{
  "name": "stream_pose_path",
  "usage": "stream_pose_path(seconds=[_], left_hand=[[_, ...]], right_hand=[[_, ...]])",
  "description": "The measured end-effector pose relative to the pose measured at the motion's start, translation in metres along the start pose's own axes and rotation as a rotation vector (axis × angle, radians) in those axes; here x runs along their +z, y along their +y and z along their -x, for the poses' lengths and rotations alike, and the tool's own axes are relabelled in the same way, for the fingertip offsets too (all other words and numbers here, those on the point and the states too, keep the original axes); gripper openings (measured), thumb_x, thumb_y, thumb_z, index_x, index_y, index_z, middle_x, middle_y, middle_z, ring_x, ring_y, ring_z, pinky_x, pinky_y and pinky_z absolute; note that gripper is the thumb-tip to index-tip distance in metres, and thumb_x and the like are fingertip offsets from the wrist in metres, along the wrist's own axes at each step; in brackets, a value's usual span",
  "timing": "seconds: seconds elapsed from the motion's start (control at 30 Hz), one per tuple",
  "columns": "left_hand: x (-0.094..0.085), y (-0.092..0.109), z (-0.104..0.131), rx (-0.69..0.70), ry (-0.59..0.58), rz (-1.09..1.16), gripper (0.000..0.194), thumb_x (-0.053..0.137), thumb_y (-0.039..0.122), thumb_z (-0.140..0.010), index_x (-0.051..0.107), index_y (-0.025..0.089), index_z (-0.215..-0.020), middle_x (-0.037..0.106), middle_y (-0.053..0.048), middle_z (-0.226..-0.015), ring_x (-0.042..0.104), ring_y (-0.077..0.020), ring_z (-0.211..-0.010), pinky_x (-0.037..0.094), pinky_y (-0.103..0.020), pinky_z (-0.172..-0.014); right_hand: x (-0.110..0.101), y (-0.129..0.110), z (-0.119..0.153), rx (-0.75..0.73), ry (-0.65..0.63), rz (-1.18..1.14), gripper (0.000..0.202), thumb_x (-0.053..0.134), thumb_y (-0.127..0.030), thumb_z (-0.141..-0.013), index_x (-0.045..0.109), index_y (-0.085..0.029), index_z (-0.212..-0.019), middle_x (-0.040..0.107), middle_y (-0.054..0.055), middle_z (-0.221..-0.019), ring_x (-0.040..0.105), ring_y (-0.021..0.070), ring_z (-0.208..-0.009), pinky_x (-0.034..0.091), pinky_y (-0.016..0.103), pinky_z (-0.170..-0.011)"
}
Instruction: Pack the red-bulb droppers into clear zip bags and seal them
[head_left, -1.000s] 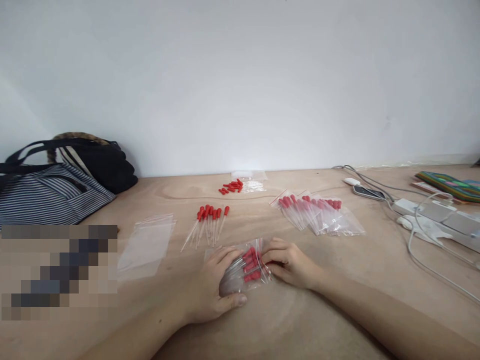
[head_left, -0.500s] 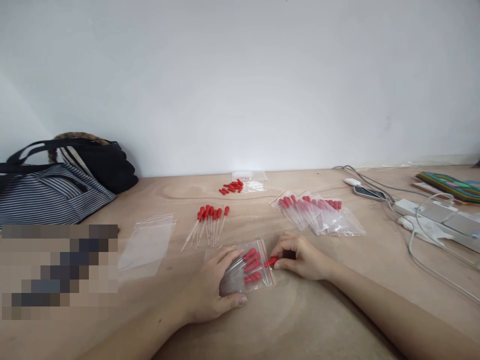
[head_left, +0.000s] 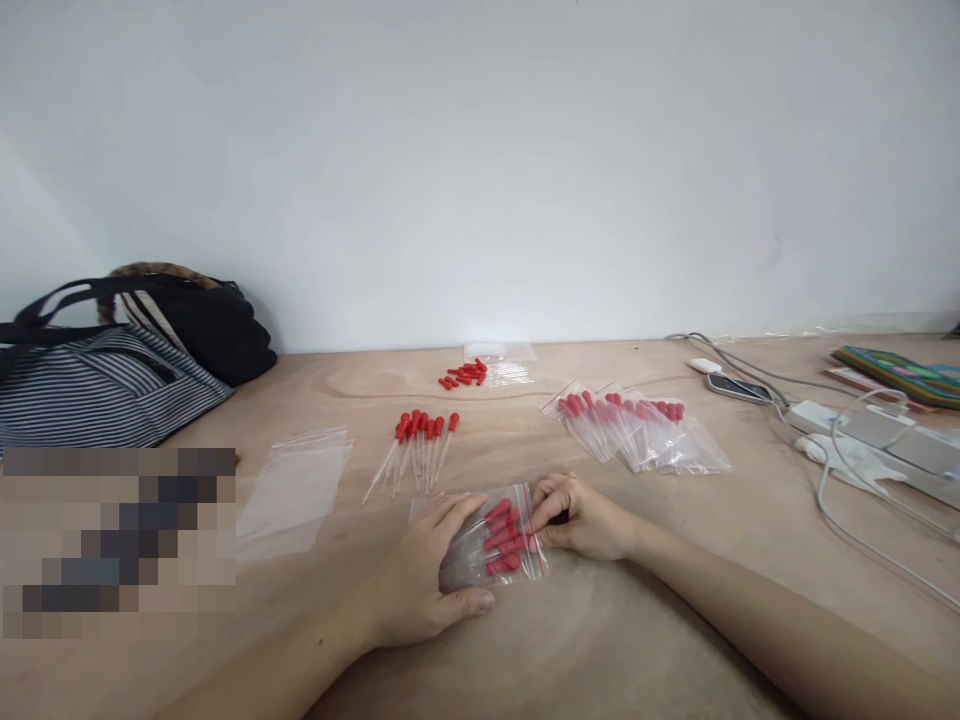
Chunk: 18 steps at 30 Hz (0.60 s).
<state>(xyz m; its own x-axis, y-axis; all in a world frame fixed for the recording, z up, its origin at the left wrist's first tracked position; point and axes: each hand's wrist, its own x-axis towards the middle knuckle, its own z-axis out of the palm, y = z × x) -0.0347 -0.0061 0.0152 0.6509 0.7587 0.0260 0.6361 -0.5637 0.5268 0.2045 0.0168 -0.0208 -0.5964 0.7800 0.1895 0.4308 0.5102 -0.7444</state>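
Observation:
A clear zip bag [head_left: 466,572] with a red seal line lies on the table, holding several glass droppers with red rubber bulbs [head_left: 498,514]. My left hand [head_left: 424,570] rests over the bag's left part with fingers spread and thumb along its lower edge. At the bag's right-hand mouth, my right hand [head_left: 577,520] is closed with thumb and fingertips on the bulb end of a dropper [head_left: 517,544]. That dropper lies mostly inside the bag; its tip is hard to make out.
Loose droppers [head_left: 418,440] lie behind my left hand, flat zip bags [head_left: 296,490] to the left. Filled bags [head_left: 637,425] lie right. At the back are red bulbs [head_left: 466,374] and glass tubes [head_left: 510,372]. Cables and a power strip [head_left: 885,440] occupy the right; a striped bag [head_left: 105,385] stands left.
My right hand has moved slightly left, pushing the dropper's red bulb past the seal line into the zip bag. My left hand has stayed in place on the bag.

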Motion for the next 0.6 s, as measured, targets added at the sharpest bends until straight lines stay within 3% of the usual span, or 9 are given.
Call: stream_pose_path(seconds=[0.1, 0.23, 0.47, 0.6], left_hand=[[0.002, -0.003, 0.0, 0.041, 0.035, 0.018, 0.073, 0.066, 0.04, -0.066, 0.033, 0.02, -0.128, 0.042, -0.012, -0.129, 0.04, -0.031, -0.117, 0.037, -0.049, -0.095], [0.002, -0.004, 0.0, 0.064, 0.041, 0.034, 0.073, 0.066, 0.04, -0.067, 0.031, 0.021, -0.129, 0.042, -0.011, -0.129, 0.041, -0.0297, -0.116, 0.036, -0.048, -0.095], [0.004, -0.007, 0.001, 0.066, 0.037, 0.044, 0.076, 0.066, 0.042, -0.068, 0.027, 0.024, -0.131, 0.037, -0.011, -0.132, 0.037, -0.0301, -0.12, 0.034, -0.049, -0.097], [0.003, -0.004, 0.001, 0.02, 0.006, 0.056, 0.077, 0.066, 0.041, -0.068, 0.026, 0.024, -0.132, 0.034, -0.011, -0.134, 0.036, -0.0308, -0.12, 0.033, -0.049, -0.097]], right_hand=[[0.001, -0.003, -0.003, 0.034, 0.005, 0.023, 0.021, 0.065, -0.044, -0.07, 0.071, -0.025, -0.075, 0.063, 0.0, -0.071, 0.056, 0.0128, -0.071, 0.036, 0.03, -0.077], [0.007, -0.009, -0.006, 0.07, 0.106, 0.101, 0.023, 0.066, -0.044, -0.068, 0.069, -0.021, -0.069, 0.062, -0.001, -0.066, 0.056, 0.0117, -0.065, 0.035, 0.029, -0.076], [0.014, -0.012, -0.01, 0.137, 0.188, 0.088, 0.023, 0.059, -0.04, -0.075, 0.067, -0.019, -0.073, 0.053, -0.003, -0.053, 0.045, 0.0076, -0.049, 0.034, 0.02, -0.053], [0.015, -0.015, -0.009, 0.204, 0.214, 0.083, 0.022, 0.065, -0.04, -0.068, 0.067, -0.019, -0.076, 0.049, -0.005, -0.049, 0.043, 0.0072, -0.046, 0.032, 0.019, -0.049]])
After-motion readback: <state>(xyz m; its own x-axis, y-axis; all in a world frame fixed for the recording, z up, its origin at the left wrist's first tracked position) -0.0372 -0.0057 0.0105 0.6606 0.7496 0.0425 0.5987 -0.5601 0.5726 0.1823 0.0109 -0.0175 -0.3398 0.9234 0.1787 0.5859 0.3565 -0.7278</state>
